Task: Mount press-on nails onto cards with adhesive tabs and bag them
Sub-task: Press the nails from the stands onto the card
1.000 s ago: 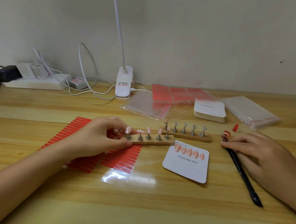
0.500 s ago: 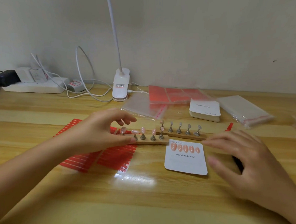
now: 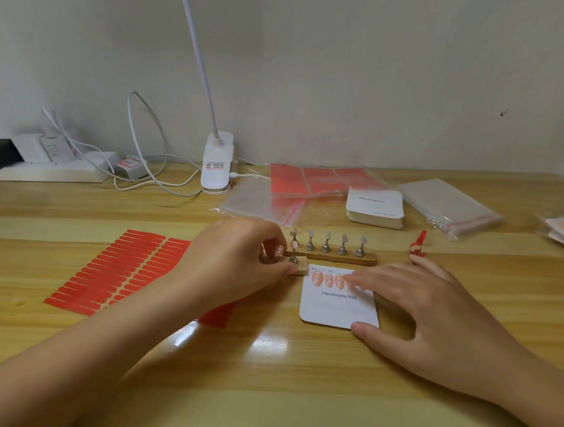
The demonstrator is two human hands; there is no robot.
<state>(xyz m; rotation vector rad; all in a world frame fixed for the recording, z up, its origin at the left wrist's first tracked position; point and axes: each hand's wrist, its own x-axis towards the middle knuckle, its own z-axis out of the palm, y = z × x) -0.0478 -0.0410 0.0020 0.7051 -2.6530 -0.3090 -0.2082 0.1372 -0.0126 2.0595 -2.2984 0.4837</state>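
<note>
A white "Handmade Nail" card [image 3: 337, 310] lies on the wooden table with a row of pink press-on nails [image 3: 327, 280] stuck along its top. My right hand [image 3: 432, 321] rests on it with straight fingers; the fingertips cover the right end of the row and the thumb touches the lower right corner. My left hand [image 3: 234, 263] curls over the near wooden nail stand [image 3: 300, 270], hiding most of it, and pinches a pink nail [image 3: 278, 249] at its fingertips. The far stand [image 3: 337, 258] carries several bare metal holders.
A red adhesive tab sheet [image 3: 115, 269] lies at the left. At the back are a card stack [image 3: 373, 207], clear bags [image 3: 449, 203], red sheets in a bag [image 3: 319, 181], a lamp base [image 3: 216, 163] and a power strip [image 3: 45, 169]. A red peeled strip [image 3: 417, 246] lies beyond my right hand.
My left hand slid right along the near stand and now covers it. My right hand left the black tool and moved left onto the card.
</note>
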